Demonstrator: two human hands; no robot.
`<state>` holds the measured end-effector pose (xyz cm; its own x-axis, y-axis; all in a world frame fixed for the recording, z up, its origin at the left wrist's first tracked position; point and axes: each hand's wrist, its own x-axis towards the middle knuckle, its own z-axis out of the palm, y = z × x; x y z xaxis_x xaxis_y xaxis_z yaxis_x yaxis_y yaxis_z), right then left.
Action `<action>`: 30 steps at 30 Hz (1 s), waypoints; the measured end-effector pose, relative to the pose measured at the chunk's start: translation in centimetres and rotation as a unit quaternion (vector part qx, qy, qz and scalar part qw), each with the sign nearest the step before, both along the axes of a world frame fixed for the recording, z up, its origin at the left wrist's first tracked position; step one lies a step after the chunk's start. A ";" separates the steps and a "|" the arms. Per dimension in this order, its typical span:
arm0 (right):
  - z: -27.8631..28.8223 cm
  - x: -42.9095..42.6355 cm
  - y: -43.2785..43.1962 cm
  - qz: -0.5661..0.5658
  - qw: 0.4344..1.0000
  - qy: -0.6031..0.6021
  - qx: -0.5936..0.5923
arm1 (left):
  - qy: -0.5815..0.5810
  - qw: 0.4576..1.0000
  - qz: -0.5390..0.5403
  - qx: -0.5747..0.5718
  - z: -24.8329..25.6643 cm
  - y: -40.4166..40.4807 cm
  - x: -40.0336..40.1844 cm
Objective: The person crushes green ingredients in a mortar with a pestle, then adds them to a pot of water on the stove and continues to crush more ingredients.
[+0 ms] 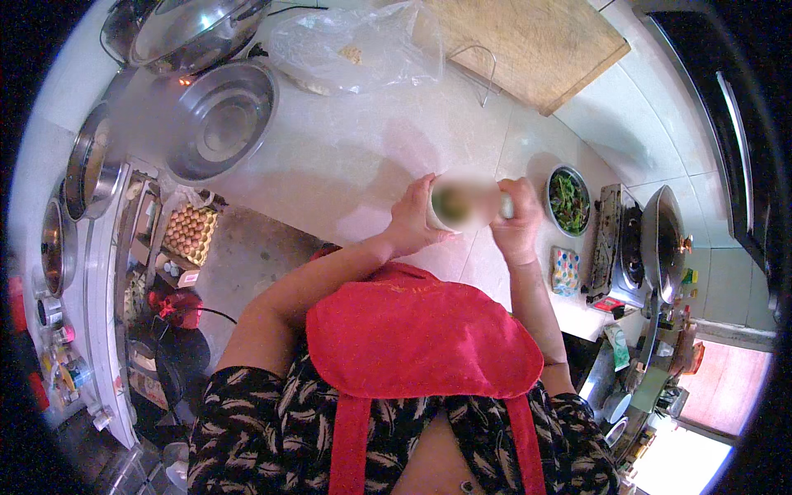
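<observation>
Over the tiled counter, my left hand (413, 216) wraps the side of a white cup (438, 216) whose opening faces up toward me. Something greenish-brown is visible inside it, but a blur covers part of the cup. At the other side, my right hand (520, 219) has its fingers curled around a small pale piece (507, 205). Whether that piece is the cup's handle or a separate thing, I cannot tell. Nearest to my right hand stands a metal bowl of leafy greens (568, 199), with a dotted cloth or packet (565, 272) below it.
A portable gas stove (609, 247) and a lidded pan (663, 244) stand at the right. A wooden cutting board (532, 55), a wire stand (489, 68) and a clear plastic bag (365, 55) lie at the back. Left are a wide steel basin (226, 124) and an egg tray (190, 232).
</observation>
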<state>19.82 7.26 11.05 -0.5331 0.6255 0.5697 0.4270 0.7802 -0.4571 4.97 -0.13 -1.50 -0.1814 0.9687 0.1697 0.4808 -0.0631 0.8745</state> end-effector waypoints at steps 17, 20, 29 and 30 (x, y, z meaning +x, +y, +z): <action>-8.7 0.3 1.0 -0.013 0.998 -0.069 -0.001 | -0.013 1.000 0.004 0.013 1.0 0.1 0.3; -6.9 -0.3 1.0 0.007 0.989 -0.146 0.021 | -0.012 1.000 -0.011 0.024 0.7 0.0 0.1; -2.5 -0.7 1.4 0.037 0.994 -0.064 -0.081 | -0.018 1.000 -0.007 -0.012 0.7 0.0 -0.1; -3.3 -1.5 1.2 0.054 0.993 -0.084 -0.069 | -0.012 1.000 -0.006 -0.017 0.9 0.0 -0.1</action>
<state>18.35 8.47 7.74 -0.6820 0.6248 0.3801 0.4227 0.7609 -0.4923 4.89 -0.08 -0.64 -0.1724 0.9761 0.1321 0.4594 -0.0389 0.8874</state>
